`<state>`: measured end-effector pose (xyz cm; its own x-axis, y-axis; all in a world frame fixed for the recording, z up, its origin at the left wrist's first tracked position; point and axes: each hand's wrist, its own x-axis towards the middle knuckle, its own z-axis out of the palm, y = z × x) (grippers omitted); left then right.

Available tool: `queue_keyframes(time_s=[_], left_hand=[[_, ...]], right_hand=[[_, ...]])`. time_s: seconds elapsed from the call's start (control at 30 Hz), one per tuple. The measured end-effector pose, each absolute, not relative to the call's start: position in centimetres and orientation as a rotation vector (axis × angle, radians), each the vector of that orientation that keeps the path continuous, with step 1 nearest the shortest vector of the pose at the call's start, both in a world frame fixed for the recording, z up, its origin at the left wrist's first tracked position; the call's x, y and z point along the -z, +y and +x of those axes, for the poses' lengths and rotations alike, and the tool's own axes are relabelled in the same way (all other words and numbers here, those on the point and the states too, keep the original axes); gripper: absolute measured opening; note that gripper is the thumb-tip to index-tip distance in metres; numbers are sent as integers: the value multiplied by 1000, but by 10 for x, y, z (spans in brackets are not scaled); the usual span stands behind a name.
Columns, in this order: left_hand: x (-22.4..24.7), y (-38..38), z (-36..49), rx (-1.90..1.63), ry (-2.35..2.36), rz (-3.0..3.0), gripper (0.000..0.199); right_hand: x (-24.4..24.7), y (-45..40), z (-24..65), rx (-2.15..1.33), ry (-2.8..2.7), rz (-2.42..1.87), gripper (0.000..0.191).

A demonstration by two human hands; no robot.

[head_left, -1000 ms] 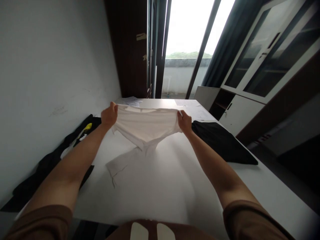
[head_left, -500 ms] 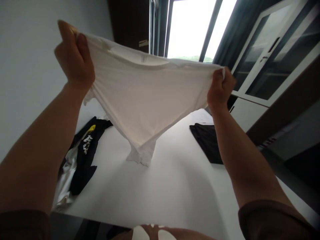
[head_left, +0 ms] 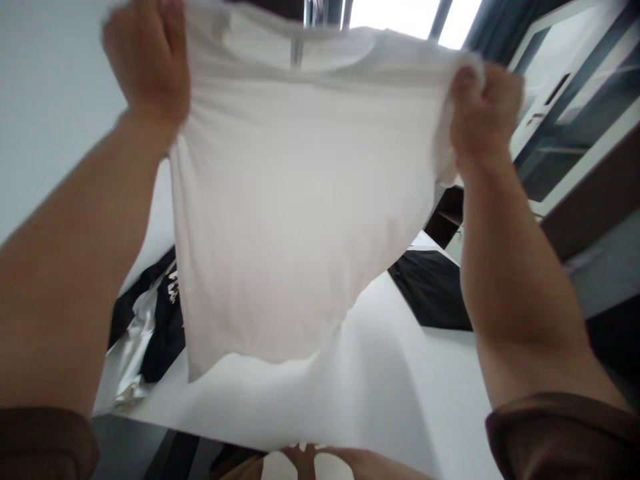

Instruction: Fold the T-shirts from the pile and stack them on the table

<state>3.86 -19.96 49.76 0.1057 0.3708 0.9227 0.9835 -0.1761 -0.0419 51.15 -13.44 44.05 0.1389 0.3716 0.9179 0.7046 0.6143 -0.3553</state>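
A white T-shirt (head_left: 300,200) hangs stretched out in the air between my two hands, its neckline at the top and its hem hanging above the table. My left hand (head_left: 153,67) is closed on one shoulder of it, near the top left. At the upper right, my right hand (head_left: 485,110) grips the other shoulder, blurred by motion, with a bit of cloth showing above the fist. The shirt's body is spread wide, and its lower right side curves inward. Part of the table and window is hidden behind it.
The white table (head_left: 390,393) lies below. A heap of black and white clothing (head_left: 150,327) is at its left edge, and a folded black garment (head_left: 433,287) at its right. A glass-door cabinet (head_left: 565,100) stands at the right, a window (head_left: 395,17) behind.
Both hands have risen, and my right hand has moved further right. The shirt's body, bunched to a point before, has dropped open into a wide sheet.
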Motion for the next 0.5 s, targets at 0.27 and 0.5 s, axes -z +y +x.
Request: queue_keyframes(time_s=[0.27,0.5], left_hand=[[-307,-102,57,513,-1909,-1919,46],[-126,-97,92,219,-2219,-2086,51]], right_hand=[[-286,-34,486,157,-1873,-1657,48],[-104,-42,476,-193,-2111,-2094,39]])
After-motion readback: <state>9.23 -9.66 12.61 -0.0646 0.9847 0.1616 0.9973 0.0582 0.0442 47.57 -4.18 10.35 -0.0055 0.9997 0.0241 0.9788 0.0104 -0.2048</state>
